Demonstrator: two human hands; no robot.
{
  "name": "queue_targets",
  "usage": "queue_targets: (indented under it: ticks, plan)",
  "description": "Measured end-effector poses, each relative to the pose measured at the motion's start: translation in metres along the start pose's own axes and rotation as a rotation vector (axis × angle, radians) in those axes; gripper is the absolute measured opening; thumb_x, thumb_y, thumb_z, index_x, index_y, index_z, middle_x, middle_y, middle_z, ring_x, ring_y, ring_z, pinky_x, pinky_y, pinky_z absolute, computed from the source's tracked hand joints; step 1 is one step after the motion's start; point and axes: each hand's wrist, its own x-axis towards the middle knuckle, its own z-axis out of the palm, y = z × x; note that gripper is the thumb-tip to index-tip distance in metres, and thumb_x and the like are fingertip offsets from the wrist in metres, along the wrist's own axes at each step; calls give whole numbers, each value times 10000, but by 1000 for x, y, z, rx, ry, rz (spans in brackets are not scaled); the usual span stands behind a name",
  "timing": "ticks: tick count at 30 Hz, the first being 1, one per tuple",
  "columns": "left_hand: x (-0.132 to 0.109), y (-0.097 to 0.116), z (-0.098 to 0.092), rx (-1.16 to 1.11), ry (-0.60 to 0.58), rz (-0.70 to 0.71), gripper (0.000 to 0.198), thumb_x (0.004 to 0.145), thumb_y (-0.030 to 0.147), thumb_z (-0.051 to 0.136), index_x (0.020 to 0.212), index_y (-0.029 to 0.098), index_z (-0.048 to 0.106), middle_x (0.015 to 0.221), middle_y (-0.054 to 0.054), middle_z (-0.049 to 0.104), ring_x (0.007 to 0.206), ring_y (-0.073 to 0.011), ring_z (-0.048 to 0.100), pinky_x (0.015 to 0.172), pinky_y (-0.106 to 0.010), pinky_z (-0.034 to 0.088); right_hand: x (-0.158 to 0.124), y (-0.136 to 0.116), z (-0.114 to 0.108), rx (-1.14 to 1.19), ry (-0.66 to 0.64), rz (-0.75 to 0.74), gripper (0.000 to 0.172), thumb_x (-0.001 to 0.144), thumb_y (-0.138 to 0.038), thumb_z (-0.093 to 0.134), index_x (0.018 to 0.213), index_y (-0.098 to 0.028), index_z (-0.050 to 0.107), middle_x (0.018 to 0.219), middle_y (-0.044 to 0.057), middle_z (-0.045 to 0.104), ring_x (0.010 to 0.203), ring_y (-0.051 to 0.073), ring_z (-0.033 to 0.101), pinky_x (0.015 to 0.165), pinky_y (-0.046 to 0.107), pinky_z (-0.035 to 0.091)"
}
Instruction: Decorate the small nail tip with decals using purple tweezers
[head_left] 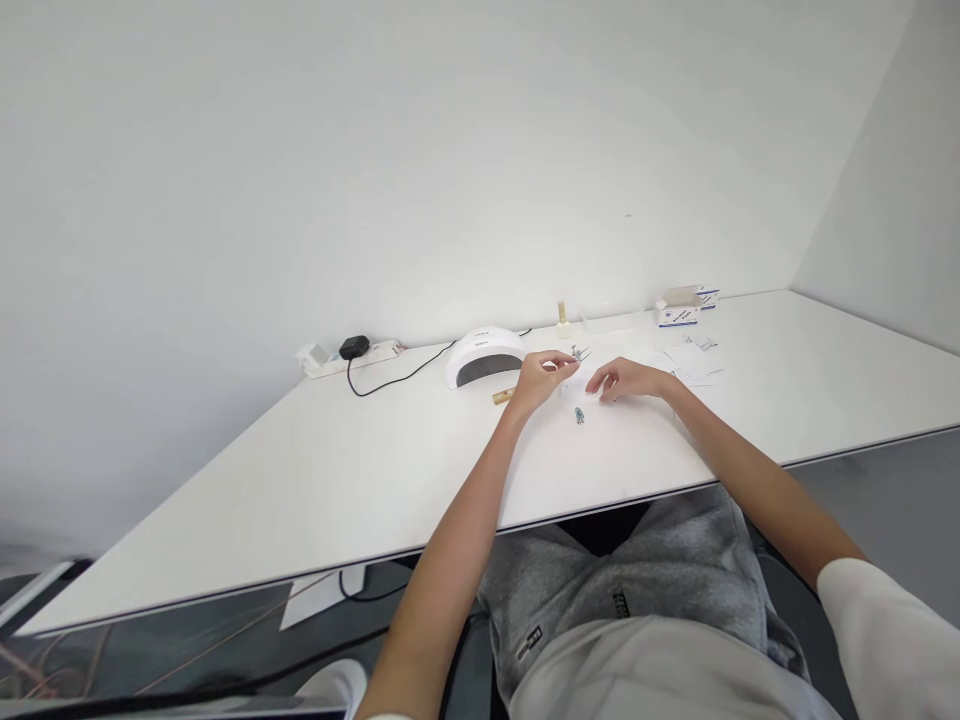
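While the left hand [546, 378] reaches in over the white, smooth worktop [315, 490], its thumb and fingertips are pinched together on a small silvery thing with thin prongs [582, 354], held just above the surface; its exact form is too small to tell. The right hand [628, 380] is just beside it, palm down, with its fingers loosely curled; I cannot tell whether they grip anything. Nearer the person, below the gap between the hands, a small blue-green oblong piece [579, 415] lies on the worktop. A short yellowish-brown block [502, 396] lies partly behind the left wrist.

Behind that wrist stands a white, dome-shaped device with a dark arched opening [486, 343], near a black cable [397, 381] that runs left to a black plug adapter [354, 347] on a white power strip [386, 350]. Farther back, near the wall, a small pale bottle with a gold-coloured cap [562, 322] stands upright. Beyond the right hand are scattered thin white sheets [686, 358] and an open white-and-blue cardboard box [678, 310].
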Motion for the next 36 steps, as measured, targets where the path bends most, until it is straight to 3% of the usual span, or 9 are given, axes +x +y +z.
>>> queue_targets:
  ticks: [5, 11, 17, 25, 36]
  plan:
    - [0, 1, -1, -43, -1, -18, 285, 641, 407, 741, 729, 138, 708, 719, -59, 645, 576, -100, 498, 499, -232, 378, -2, -4, 6, -159, -55, -51, 314, 538, -231, 802, 849, -205, 771, 824, 36, 708, 694, 143, 567, 642, 259, 444]
    - [2, 0, -2, -34, 20, 6, 251, 620, 374, 757, 702, 142, 709, 738, -48, 643, 542, -81, 466, 486, -237, 359, -5, -7, 1, -161, 66, -106, 294, 562, -226, 781, 854, -217, 754, 918, 34, 708, 660, 126, 551, 646, 264, 453]
    - [6, -7, -3, -12, 103, 87, 202, 632, 341, 758, 724, 164, 726, 769, -26, 606, 591, -84, 457, 512, -236, 379, -3, -7, 10, -148, -123, -27, 313, 576, -275, 781, 876, -189, 755, 764, 20, 683, 589, 111, 540, 563, 232, 412]
    - [5, -3, -1, 103, 220, 223, 101, 670, 264, 738, 742, 193, 743, 790, -10, 550, 650, -92, 491, 582, -242, 404, 1, -7, 27, -166, -84, -97, 358, 543, -340, 820, 870, -204, 769, 761, 9, 640, 652, 116, 486, 600, 232, 368]
    - [4, -3, -1, 151, 209, 261, 67, 707, 238, 719, 757, 202, 747, 798, -12, 539, 690, -104, 509, 609, -249, 412, 6, -1, 37, -130, -79, -153, 249, 603, -346, 787, 795, -188, 776, 719, 15, 656, 662, 123, 480, 586, 236, 339]
